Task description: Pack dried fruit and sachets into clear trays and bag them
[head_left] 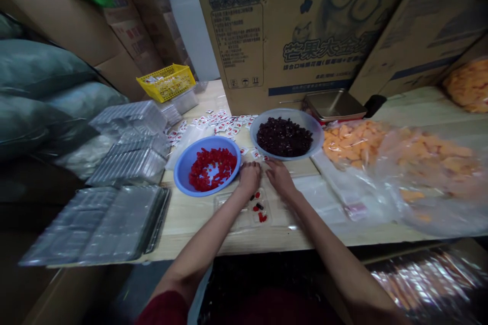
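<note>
My left hand [249,176] is palm down between the blue bowl of red candies [182,180] and the clear plastic tray [244,217]. Its fingers reach forward to small printed packets [255,153], slightly apart. My right hand [281,176] lies beside it, in front of the bowl of dark candies [285,136]. The right fingers stretch out and touch the edge of the same packets. Whether either hand holds a packet is too small to tell. Under my left wrist, the tray has red and dark candies [260,206] in its right-hand compartments.
Stacked clear trays [125,162] and plastic lids [99,223] stand left. Behind are a yellow basket [168,84], scattered packets [221,123] and a large carton [244,35]. Bags of orange pieces [354,142] and a metal-topped scale [335,104] are to the right.
</note>
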Tool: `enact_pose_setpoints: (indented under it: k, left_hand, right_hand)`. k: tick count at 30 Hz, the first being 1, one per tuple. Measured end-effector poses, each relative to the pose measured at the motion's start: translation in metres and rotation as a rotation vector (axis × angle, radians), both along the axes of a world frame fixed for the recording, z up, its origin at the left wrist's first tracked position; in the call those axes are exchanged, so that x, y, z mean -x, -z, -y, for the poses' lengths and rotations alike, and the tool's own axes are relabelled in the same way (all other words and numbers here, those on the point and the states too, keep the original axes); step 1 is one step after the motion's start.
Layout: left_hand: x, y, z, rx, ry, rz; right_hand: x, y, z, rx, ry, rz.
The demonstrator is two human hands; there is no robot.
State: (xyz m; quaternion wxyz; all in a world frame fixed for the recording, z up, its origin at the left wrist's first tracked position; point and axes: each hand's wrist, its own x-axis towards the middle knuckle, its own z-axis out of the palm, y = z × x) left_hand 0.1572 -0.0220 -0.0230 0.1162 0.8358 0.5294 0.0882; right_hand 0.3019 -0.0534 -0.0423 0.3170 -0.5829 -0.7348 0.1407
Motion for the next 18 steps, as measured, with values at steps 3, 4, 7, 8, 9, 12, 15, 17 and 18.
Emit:
enact_pose_setpoints:
  k: [3,4,7,8,9,12,15,17,18]
  left_hand:
    - [0.013,-0.005,0.009,0.009,0.071,0.013]
    - [0.018,-0.009,0.014,0.015,0.092,0.031]
    - [0.039,-0.021,0.038,0.012,0.138,0.197]
    - [0.047,-0.025,0.050,0.015,0.141,0.262]
    - [0.056,-0.029,0.061,0.023,0.130,0.313]
    - [0.079,-0.035,0.091,0.071,0.047,0.303]
    - [0.091,-0.030,0.101,0.128,0.014,0.216]
    - [0.093,-0.023,0.098,0.159,0.042,0.199]
    - [0.092,-0.019,0.096,0.159,0.058,0.210]
  right_hand:
    - [0.012,0.009,-0.025,0.034,-0.033,0.062]
    - [0.015,0.012,-0.030,0.035,-0.033,0.082]
    - [0.024,0.020,-0.035,0.028,-0.010,0.201]
    - [0.027,0.021,-0.035,0.024,0.001,0.234]
    - [0.029,0.022,-0.034,0.023,0.012,0.253]
    - [0.030,0.022,-0.031,0.031,0.031,0.248]
    - [0.025,0.019,-0.024,0.036,0.023,0.236]
    - [0.019,0.015,-0.018,0.032,0.008,0.215]
    - [0.015,0.012,-0.013,0.028,0.004,0.199]
